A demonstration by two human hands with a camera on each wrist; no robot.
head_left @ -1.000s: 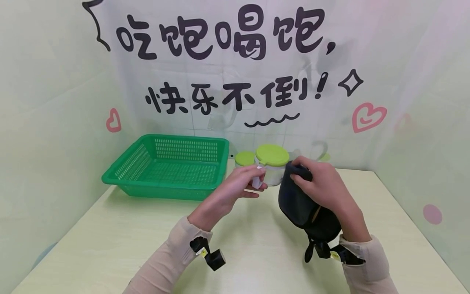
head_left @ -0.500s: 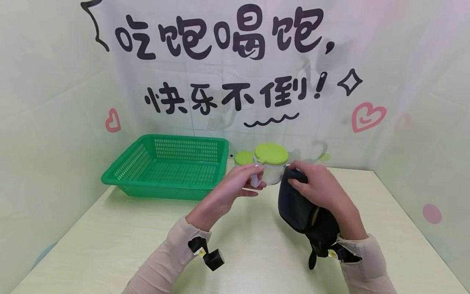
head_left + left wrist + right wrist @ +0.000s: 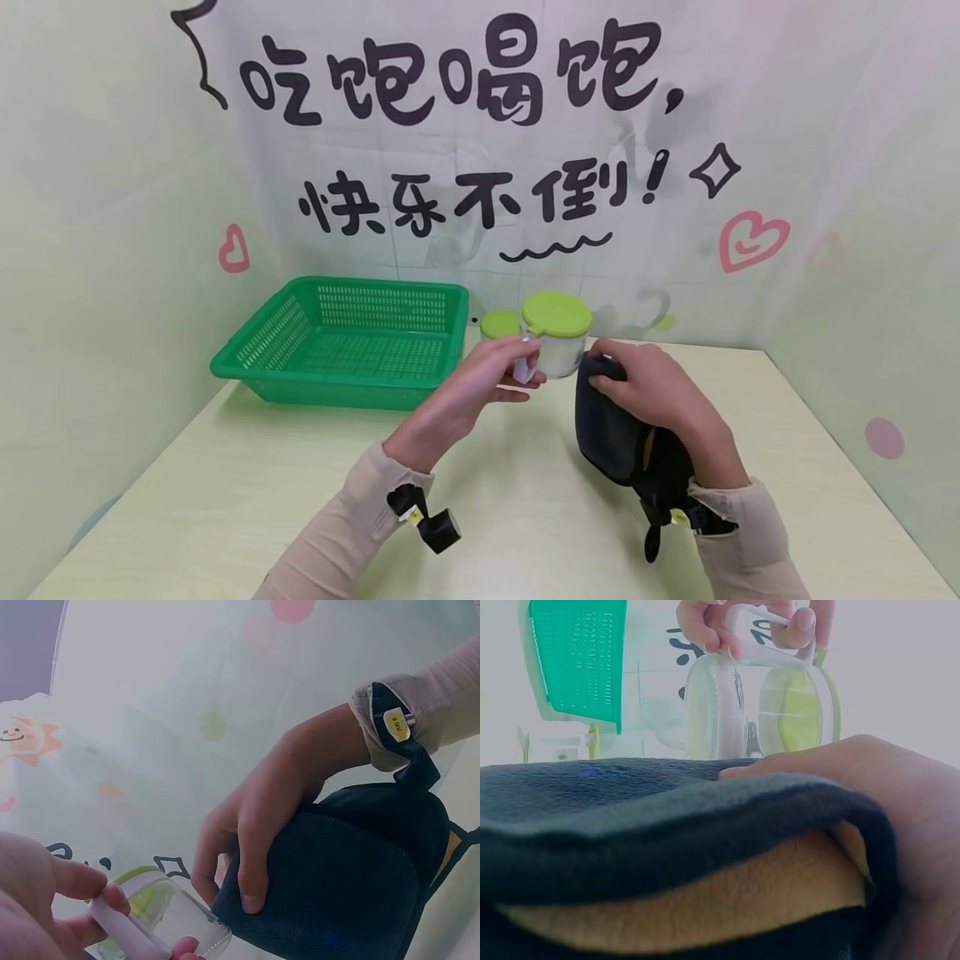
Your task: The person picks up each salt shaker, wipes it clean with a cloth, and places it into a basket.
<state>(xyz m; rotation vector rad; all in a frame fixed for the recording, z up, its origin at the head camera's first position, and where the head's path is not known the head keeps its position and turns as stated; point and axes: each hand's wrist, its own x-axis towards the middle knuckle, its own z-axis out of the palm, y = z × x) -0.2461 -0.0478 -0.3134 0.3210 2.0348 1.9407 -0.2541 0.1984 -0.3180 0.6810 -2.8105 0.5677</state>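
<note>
My left hand (image 3: 491, 367) grips the white handle (image 3: 131, 930) of a clear jar (image 3: 562, 357) with a lime-green lid (image 3: 557, 314). To the right, my right hand (image 3: 656, 379) holds the upper edge of a dark navy cloth article (image 3: 606, 429) between thumb and fingers. Its kind is unclear; it has a rounded end, a tan lining (image 3: 705, 900) and a dangling black loop (image 3: 652, 543). In the left wrist view, a corner of the cloth comes right up to the jar's base. The fingers behind the cloth are partly hidden.
A green perforated basket (image 3: 337, 393) stands at the back left of the pale table (image 3: 510, 533). Behind the jar, a second, smaller green-lidded jar (image 3: 500, 323) stands near the printed wall hanging (image 3: 480, 142).
My right hand has moved slightly down with the navy cloth, and the loop hangs lower and further right. My left hand and the jar stay almost where they were.
</note>
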